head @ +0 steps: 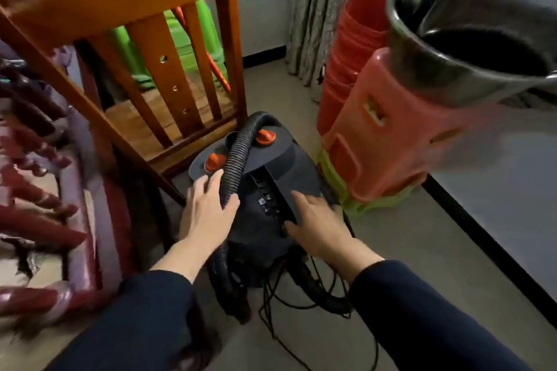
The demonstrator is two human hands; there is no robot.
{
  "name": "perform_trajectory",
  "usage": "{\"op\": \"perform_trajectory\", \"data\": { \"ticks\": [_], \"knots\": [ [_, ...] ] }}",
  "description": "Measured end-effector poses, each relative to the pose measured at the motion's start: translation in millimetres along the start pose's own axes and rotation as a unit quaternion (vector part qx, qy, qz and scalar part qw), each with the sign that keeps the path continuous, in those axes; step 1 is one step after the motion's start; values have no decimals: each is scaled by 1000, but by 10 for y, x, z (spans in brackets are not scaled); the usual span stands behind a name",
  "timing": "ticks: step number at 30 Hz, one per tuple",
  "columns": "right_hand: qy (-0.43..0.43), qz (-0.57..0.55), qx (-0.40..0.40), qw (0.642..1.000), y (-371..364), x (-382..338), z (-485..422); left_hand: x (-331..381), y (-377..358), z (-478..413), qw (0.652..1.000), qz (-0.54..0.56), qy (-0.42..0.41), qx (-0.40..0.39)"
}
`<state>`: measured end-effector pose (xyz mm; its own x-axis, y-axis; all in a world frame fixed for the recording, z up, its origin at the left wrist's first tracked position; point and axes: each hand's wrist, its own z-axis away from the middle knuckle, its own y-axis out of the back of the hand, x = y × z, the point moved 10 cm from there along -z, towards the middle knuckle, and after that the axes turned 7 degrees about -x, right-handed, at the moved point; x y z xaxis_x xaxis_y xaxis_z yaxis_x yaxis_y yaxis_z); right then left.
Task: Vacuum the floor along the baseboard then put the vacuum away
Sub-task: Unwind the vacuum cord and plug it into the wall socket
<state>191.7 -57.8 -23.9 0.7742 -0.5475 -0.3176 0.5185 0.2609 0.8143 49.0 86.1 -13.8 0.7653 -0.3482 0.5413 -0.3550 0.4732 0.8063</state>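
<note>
The black drum-shaped plastic vacuum cleaner (262,229) stands on the floor between my hands. Expect a heavy, rigid, smooth shell. Lift by the raised black bar (269,187) on top, judged to be its handle.

My left hand (208,211) lies open, thumb and fingers flanking the ribbed black flexible hose (238,159). My right hand (316,223) rests flat, fingers straight. The thin black cable (271,310) trails loose below my wrists.

Up and right of my right hand are nested steel pots (422,75). Their interiors are dark and the contents cannot be told.

Vacuum (265,190) hemmed between chair (168,75) and stools (376,135).
</note>
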Motion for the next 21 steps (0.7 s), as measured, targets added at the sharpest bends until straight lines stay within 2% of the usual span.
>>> {"op": "perform_trajectory", "data": {
  "ticks": [2,6,8,14,21],
  "knots": [
    [22,-16,7,1000,-35,-50,-252,-43,-55,-132,1000,-1,-25,11],
    [68,26,36,997,-152,-230,-536,-156,-188,-248,998,47,-41,21],
    [62,21,53,996,-205,-195,-641,-199,-253,-272,998,51,-21,25],
    [74,-30,64,995,-265,-143,-704,-177,-287,-242,993,43,-13,104],
    [80,-40,44,995,-300,-18,-627,-175,-375,-120,993,5,-4,114]
  ]
}}
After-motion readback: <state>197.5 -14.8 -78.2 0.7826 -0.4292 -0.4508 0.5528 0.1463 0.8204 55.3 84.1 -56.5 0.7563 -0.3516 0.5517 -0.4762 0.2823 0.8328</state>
